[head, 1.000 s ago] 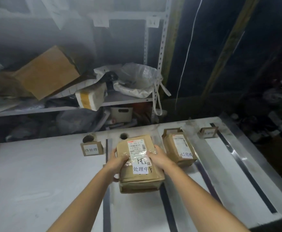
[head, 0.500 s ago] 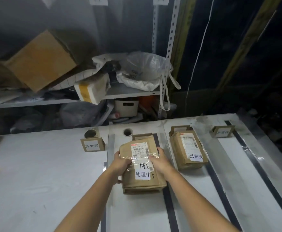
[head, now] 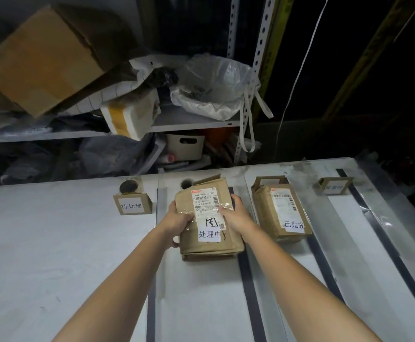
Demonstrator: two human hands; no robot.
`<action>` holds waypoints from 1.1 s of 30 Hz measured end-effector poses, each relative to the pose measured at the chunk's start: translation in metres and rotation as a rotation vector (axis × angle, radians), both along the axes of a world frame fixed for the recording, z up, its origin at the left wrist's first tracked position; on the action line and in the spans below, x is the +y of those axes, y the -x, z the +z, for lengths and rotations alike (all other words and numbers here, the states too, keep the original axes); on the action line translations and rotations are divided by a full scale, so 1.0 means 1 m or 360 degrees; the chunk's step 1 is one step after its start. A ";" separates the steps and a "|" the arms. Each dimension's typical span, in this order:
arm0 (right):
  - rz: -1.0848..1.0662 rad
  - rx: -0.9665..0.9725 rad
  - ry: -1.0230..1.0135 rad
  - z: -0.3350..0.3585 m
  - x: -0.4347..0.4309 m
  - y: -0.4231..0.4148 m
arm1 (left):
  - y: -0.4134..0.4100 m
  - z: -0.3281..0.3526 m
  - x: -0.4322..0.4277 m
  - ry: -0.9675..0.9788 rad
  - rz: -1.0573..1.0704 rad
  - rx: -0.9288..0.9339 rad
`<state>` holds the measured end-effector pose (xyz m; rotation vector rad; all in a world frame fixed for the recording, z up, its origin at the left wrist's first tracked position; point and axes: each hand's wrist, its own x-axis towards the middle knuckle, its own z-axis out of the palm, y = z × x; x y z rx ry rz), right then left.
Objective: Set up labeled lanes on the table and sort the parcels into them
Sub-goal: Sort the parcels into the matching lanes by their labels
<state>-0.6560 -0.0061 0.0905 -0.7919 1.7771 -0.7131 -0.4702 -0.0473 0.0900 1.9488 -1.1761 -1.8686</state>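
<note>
A brown paper parcel (head: 209,240) with a shipping label and a white 处理中 sticker lies in the second lane of the white table (head: 53,267). My left hand (head: 177,222) grips its left side and my right hand (head: 236,213) grips its right side. A second brown parcel (head: 265,213) marked 已完成 lies in the lane to the right. Cardboard lane signs stand at the far end: one reading 待处理 (head: 132,205), one behind the right parcel (head: 268,180), one at the far right (head: 333,186). The held parcel hides most of the middle sign.
Dark tape strips (head: 251,292) run toward me and divide the table into lanes. Behind the table a metal shelf (head: 191,124) holds a tilted cardboard box (head: 43,62), a foam box (head: 127,117) and a plastic bag (head: 214,87). Two round holes sit near the table's far edge.
Both hands have slid the held parcel a little farther from me along the second lane. The camera has tipped downward and closer to the table.
</note>
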 end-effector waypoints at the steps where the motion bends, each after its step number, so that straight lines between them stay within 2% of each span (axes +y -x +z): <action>1: 0.0005 0.0007 -0.0004 0.001 -0.002 0.001 | 0.000 0.001 -0.001 -0.0005 0.0007 0.0005; 7: 0.0013 -0.0004 -0.0043 0.004 -0.008 -0.001 | 0.002 0.005 -0.010 0.0000 -0.0009 -0.0018; 12: 0.0132 0.0088 -0.0121 0.019 -0.009 -0.001 | 0.003 0.018 -0.008 0.0074 -0.0042 -0.0151; 16: 0.0490 0.0414 -0.0230 0.052 -0.017 0.001 | -0.003 0.053 -0.006 0.0210 -0.0184 -0.0353; 20: 0.0978 0.0934 -0.0249 0.110 -0.028 -0.002 | -0.030 0.105 -0.009 0.0481 -0.0380 -0.0620; 23: 0.1248 0.1130 -0.0143 0.153 -0.041 -0.024 | -0.077 0.148 -0.001 0.0633 -0.0490 -0.0959; 27: 0.1544 0.1329 0.0092 0.212 -0.055 -0.080 | -0.162 0.194 0.029 0.0585 -0.0461 -0.1264; 33: 0.1831 0.1338 0.0383 0.262 -0.059 -0.215 | -0.296 0.249 0.091 0.0441 -0.0276 -0.1541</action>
